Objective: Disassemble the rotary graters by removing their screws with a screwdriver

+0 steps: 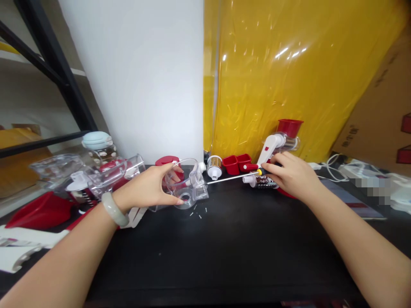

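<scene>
My left hand (150, 186) grips a clear plastic grater housing (195, 179), thumb on its near side by a round opening. In my right hand (290, 173) is a screwdriver (233, 177), held near its yellow collar, with its handle mostly hidden by the fingers. The shaft points left, and its tip meets or nearly meets the side of the clear housing. Several small screws (200, 216) lie on the black table just below the housing. Behind them stands a metal grater drum (214, 167), and another drum (265, 181) lies under my right hand.
Red plastic parts (237, 163) sit at the back. An assembled rotary grater with a red hopper (290, 127) stands behind my right hand. More clear, white and red parts (41, 209) crowd the left side. Cables and plastic bags (359, 171) lie at right, near a cardboard box (375, 98).
</scene>
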`<state>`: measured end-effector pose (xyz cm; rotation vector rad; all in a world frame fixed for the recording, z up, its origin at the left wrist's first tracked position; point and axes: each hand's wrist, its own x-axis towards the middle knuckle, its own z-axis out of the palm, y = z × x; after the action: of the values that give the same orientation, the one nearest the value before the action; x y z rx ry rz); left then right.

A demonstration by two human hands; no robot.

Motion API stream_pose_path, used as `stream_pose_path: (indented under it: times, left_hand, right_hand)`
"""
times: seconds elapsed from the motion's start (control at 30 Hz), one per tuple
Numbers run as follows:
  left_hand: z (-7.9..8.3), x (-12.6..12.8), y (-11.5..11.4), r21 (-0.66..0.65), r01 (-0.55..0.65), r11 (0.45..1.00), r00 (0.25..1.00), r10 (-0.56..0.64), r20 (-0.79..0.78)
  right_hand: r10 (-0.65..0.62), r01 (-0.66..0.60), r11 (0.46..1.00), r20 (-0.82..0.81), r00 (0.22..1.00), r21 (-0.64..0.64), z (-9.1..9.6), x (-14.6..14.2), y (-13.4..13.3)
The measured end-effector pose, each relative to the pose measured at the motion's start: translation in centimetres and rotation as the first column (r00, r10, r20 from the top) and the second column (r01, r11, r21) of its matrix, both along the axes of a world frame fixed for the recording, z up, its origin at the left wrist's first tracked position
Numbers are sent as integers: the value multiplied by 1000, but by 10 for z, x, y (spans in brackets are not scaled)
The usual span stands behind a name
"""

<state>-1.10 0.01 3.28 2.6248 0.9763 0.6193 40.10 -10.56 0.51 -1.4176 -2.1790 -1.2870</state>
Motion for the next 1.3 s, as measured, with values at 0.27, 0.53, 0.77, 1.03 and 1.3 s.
stream_pose_path:
  times: [0.27, 0.53, 0.77, 1.03, 1.3]
  left_hand:
    - [4, 2, -6, -58, 18, 998, 998, -22, -67]
    - [3, 2, -5, -72, -39, 997, 992, 30, -122]
    - [4, 3, -6, -106, -43, 993, 987, 25, -160]
    - [5, 3, -6, -98, -57, 994, 984, 39, -175]
    - [5, 3, -7, -95, -57, 994, 983, 39, -180]
  right_hand:
    - [31, -59, 989, -199, 979, -136, -2, 0, -3]
    - [17, -417, 820, -710, 704, -393, 6, 1, -10]
    - [-154, -547, 740, -891, 428, -391, 9, 13, -10]
    - [-255, -513, 756, -905, 341, -407, 3, 15, -3]
    - [-308, -419, 734, -812, 496, -535, 5, 12, -4]
